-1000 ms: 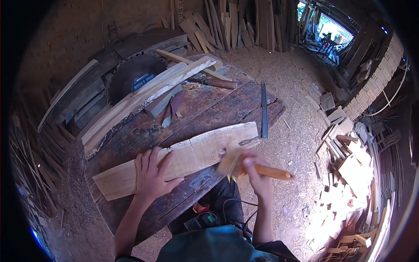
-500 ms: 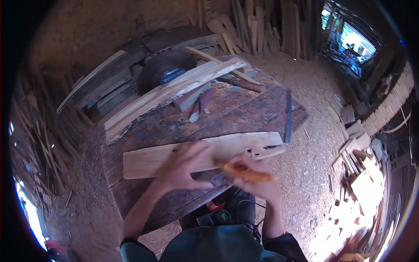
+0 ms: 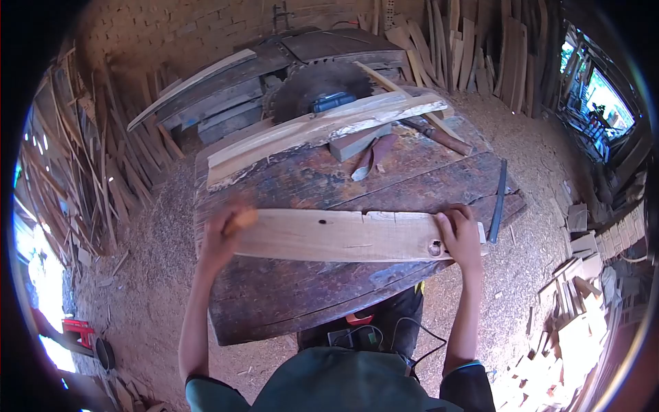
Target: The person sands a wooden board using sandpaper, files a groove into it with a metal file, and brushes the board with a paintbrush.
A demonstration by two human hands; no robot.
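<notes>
A pale wooden board (image 3: 343,235) lies across the worktable in front of me, with a small dark hole and a round knot near its right end. My left hand (image 3: 221,240), slightly blurred, is at the board's left end with its fingers closed around an orange-yellow piece (image 3: 242,220). What kind of thing this piece is, I cannot make out. At the other end my right hand (image 3: 461,237) grips the board, fingers over the far edge and thumb on the top face beside the knot.
Long rough planks (image 3: 322,130) lie across the back of the worktable (image 3: 274,302), near a large round saw blade (image 3: 285,93). A dark flat bar (image 3: 498,200) rests at the right edge. Wood scraps (image 3: 576,323) are heaped at right, and boards lean on the walls.
The orange-yellow piece has passed from my right hand to my left. My hands have spread to the board's two ends, and its upper face shows different marks. The view has shifted.
</notes>
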